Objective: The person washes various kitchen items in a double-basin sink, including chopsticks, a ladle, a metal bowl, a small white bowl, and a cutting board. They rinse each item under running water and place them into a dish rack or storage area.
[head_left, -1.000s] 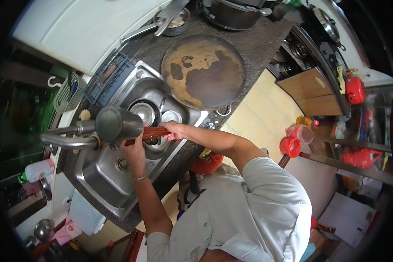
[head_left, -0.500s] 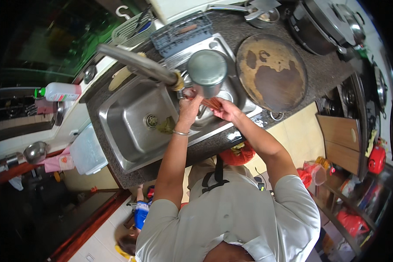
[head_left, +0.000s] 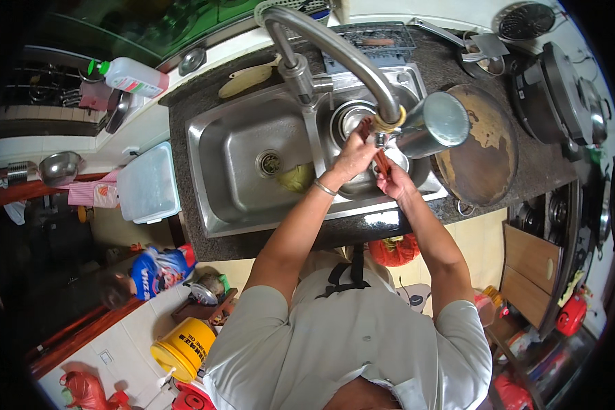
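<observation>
Reddish-brown, a bundle of slim sticks (head_left: 383, 164) was held between the left hand (head_left: 354, 154) and the right hand (head_left: 395, 182), over the right-hand basin (head_left: 324, 150) of a steel double sink (head_left: 229, 147) and close under the spout (head_left: 388, 102) of the faucet (head_left: 299, 76). By judgement, a rinse and rub was in hand, though whether water was running could not be told. For this to be done well, the sticks were best kept loose enough to be rolled against one another, so that every side was reached, yet gathered firmly enough that none was dropped among the round bowls (head_left: 352, 117) below; both ends were best kept clear of the spout and of the grey cylinder (head_left: 436, 123) beside it. The upper part of the bundle seemed enclosed by the left hand, partly hidden near the spout, while the lower part was pinched narrowly by the right. The left forearm (head_left: 297, 225), with a bracelet (head_left: 325, 187) at the wrist, was slanted forward and rightward; the right forearm (head_left: 434, 229) was slanted forward and leftward, so that both were converged across the front edge of the dark tabletop (head_left: 543, 167)
</observation>
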Demonstrator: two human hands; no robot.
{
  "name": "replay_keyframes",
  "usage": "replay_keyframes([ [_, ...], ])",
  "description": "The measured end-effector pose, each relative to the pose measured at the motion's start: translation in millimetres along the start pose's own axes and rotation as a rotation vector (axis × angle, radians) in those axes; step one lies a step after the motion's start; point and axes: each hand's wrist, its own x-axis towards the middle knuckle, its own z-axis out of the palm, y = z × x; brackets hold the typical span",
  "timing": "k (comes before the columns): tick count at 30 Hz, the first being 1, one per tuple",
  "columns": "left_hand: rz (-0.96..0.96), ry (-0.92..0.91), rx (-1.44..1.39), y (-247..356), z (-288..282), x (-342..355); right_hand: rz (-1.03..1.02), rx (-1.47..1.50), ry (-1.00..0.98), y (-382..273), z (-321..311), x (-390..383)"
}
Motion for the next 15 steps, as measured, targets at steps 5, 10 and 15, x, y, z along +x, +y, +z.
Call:
replay_keyframes([
  [5, -0.022, -0.021, 0.159, -14, -18, -7, -0.018, 0.015, -0.035, 4, 5, 3],
  [10, 0.015, 0.078, 0.185, 12, -10, -3, -0.029, -0.013, -0.031, 9, 15, -2],
  [15, 0.042, -0.103, 0.144, 15, 3, 3, -0.062, 0.003, -0.043, 22, 30, -1],
])
